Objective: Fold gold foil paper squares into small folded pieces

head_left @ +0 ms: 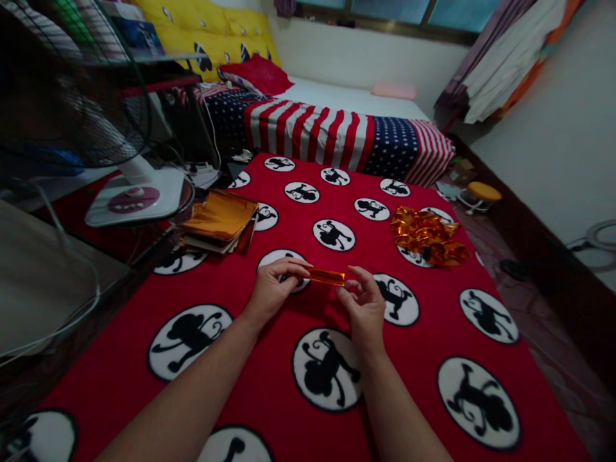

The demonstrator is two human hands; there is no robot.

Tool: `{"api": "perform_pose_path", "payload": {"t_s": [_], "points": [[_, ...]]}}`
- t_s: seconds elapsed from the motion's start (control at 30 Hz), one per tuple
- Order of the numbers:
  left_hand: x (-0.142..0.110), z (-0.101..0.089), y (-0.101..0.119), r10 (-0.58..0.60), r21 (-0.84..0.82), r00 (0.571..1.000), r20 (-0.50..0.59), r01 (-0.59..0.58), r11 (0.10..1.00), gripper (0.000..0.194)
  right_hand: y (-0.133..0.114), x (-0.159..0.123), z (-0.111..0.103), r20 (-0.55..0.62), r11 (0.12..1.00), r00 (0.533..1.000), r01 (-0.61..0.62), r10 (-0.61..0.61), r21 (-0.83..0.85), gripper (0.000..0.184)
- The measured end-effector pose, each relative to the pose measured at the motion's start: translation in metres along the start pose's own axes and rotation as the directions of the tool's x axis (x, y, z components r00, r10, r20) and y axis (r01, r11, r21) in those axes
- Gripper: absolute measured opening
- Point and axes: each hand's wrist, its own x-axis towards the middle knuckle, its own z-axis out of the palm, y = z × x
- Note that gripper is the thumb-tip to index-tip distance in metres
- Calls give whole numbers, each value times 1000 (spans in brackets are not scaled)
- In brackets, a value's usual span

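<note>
A narrow folded strip of shiny orange-gold foil paper (327, 276) is held level above the red blanket. My left hand (276, 289) pinches its left end between thumb and fingers. At the other end, my right hand (363, 308) has its thumb and forefinger curved and apart, close around the strip's tip; whether they touch it is hard to see. To the left lies a stack of flat foil paper sheets (219, 215). Over on the right is a heap of crumpled-looking folded foil pieces (426, 236).
The red blanket (269, 398) with round monkey prints covers the surface beneath my hands. A fan (137, 196) stands at the left beside a cable. Behind are a bed with a flag-patterned cover (308, 128) and a yellow cushion (206, 32). A small stool (484, 191) sits at the right.
</note>
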Motion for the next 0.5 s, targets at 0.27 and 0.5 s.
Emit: {"api": "perform_pose_path", "payload": {"t_s": [0.27, 0.5], "points": [[0, 1, -2, 79, 38, 997, -15, -79, 996, 16, -4, -2, 1, 1, 966, 972, 234, -236, -110, 14], [-1, 2, -3, 76, 76, 996, -49, -72, 994, 15, 0, -1, 0, -15, 963, 966, 255, -257, -92, 7]]}}
